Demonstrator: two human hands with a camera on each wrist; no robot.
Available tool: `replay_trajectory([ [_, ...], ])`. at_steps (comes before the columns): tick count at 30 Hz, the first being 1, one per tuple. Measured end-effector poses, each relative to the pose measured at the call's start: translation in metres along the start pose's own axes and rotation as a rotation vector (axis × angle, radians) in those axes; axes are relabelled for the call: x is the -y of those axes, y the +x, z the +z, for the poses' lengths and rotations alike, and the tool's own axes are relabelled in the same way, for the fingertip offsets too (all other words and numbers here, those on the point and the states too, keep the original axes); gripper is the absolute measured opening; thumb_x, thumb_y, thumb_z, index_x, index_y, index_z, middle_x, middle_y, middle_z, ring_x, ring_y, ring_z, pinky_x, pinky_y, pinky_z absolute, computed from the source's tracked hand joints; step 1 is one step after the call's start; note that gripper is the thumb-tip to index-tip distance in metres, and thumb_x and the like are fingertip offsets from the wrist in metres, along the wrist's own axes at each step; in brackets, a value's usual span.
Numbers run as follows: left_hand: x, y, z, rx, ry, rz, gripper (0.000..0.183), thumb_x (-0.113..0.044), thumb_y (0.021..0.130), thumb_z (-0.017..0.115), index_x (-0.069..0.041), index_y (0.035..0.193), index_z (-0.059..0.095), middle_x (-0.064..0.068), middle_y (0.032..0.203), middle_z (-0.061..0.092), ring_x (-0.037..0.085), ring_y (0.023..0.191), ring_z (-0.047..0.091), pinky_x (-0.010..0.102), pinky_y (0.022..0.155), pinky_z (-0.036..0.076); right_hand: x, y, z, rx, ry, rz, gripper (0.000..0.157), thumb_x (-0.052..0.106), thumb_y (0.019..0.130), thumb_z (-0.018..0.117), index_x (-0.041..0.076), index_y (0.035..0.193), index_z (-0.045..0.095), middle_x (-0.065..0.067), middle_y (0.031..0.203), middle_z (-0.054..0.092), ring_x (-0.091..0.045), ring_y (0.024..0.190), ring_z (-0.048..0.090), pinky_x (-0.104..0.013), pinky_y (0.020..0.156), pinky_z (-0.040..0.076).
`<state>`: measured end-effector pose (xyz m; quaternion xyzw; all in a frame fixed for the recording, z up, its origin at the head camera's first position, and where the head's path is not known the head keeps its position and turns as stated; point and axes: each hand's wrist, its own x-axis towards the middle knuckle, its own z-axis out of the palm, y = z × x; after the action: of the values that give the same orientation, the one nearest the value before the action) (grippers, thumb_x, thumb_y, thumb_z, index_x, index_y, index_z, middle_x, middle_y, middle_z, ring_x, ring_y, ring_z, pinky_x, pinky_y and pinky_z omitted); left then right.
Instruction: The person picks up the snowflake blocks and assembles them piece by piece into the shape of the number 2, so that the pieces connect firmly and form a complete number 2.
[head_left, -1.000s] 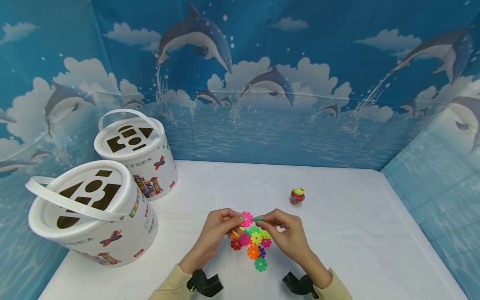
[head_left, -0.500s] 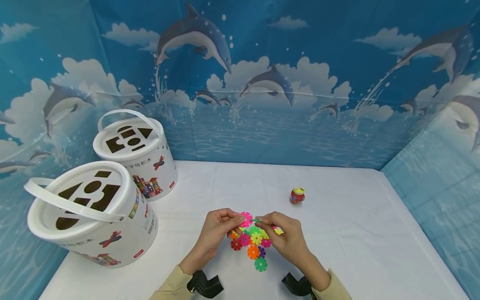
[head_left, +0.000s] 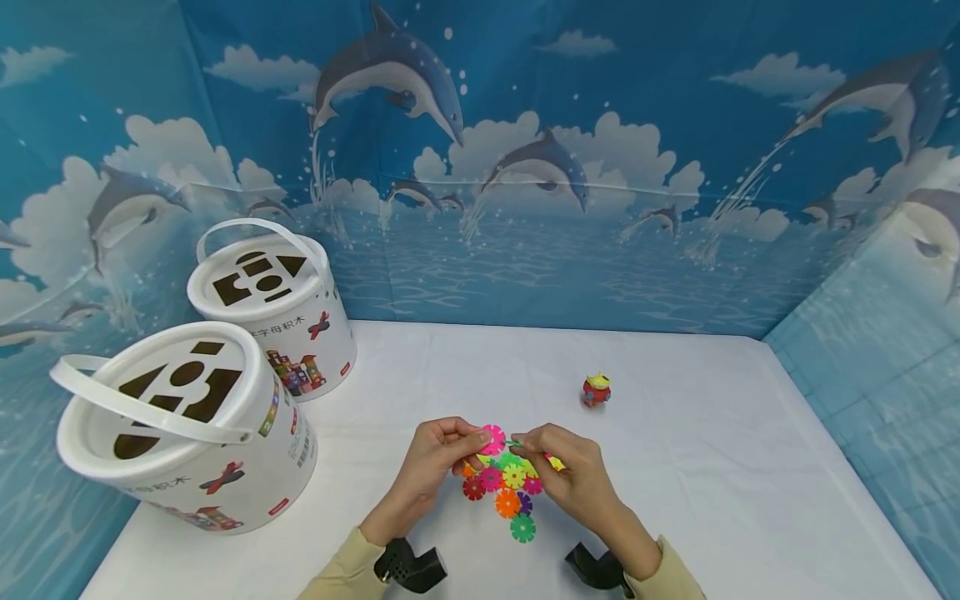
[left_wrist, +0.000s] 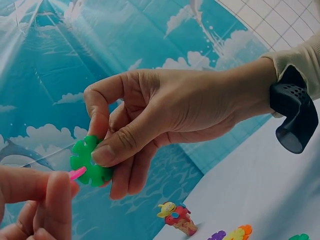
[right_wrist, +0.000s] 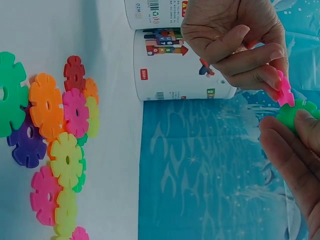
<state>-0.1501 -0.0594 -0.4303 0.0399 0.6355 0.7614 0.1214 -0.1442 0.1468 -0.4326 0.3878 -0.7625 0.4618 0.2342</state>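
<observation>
My left hand [head_left: 438, 454] pinches a pink snowflake disc [head_left: 492, 438] above the table. Thumb and fingers of my right hand [head_left: 573, 467] pinch a green snowflake disc [left_wrist: 90, 162], held edge-on to the head camera. The two discs meet at their notched rims, set crosswise, as both wrist views show. Below the hands lies a pile of loose notched discs on the white cloth: a yellow disc [right_wrist: 67, 160], an orange disc [right_wrist: 47, 106], a purple disc [right_wrist: 27, 142] and several others. Part of this pile is hidden behind my hands in the head view.
Two white lidded buckets [head_left: 187, 429] with shape holes and handles stand on the left. A small red and yellow toy figure [head_left: 596, 390] stands beyond my right hand. A blue dolphin backdrop [head_left: 525, 250] rises behind the white tabletop [head_left: 720, 467].
The green disc has turned from slightly tilted to edge-on against the pink one, with a small shift of my right fingers. My left hand stays almost still.
</observation>
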Motion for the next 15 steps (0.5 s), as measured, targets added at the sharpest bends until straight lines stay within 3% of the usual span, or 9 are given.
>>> replay_trajectory([
  [11,0.0019,0.0005,0.0003,-0.007,-0.008,0.002,0.016,-0.009,0.086,0.069,0.005,0.083,0.064,0.004,0.064,0.064,0.010,0.051,0.056,0.020,0.047,0.039,-0.0020,-0.0023,0.0038,-0.006,0.023,-0.015,0.030,-0.020,0.073,0.069,0.007,0.082,0.057,-0.005,0.082,0.067,-0.026,0.076,0.069,-0.023,0.067,0.053],
  [15,0.0023,0.0011,0.0002,-0.013,-0.008,0.011,0.014,-0.009,0.086,0.069,0.004,0.082,0.064,0.004,0.065,0.064,0.011,0.052,0.056,0.020,0.048,0.039,-0.0022,-0.0014,0.0032,0.003,0.004,-0.024,0.021,-0.012,0.082,0.066,0.008,0.082,0.057,-0.005,0.084,0.068,-0.022,0.077,0.069,-0.023,0.068,0.053],
])
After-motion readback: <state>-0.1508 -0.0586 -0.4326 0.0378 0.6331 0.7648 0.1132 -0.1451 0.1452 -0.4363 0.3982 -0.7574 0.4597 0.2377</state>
